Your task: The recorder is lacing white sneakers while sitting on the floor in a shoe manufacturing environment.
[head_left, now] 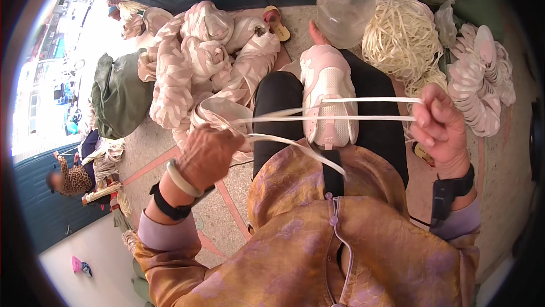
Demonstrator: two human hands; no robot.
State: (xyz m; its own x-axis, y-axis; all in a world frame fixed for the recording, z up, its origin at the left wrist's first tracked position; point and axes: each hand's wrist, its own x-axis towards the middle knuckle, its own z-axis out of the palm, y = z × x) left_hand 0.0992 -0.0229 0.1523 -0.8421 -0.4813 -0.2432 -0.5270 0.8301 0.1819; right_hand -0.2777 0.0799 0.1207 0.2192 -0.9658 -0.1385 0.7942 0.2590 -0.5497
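Note:
A pink and white shoe upper [329,74] lies on my lap between my thighs, its toe end pointing away from me. A white shoelace [363,118] stretches in parallel lines over it, between my two hands. My left hand [207,153], somewhat smeared by motion, is closed on the lace left of the upper, and a loose end droops toward my lap. To the right of the upper, my right hand [438,125] pinches the lace with curled fingers. Part of the lace near my left hand is blurred.
Piled shoe uppers [198,63] lie at the far left beside a green sack [116,94]. A large clear jug [345,9] stands ahead, with a heap of cream laces [403,37] to its right. More stacked pieces [482,80] lie far right. Another person [74,173] sits at left.

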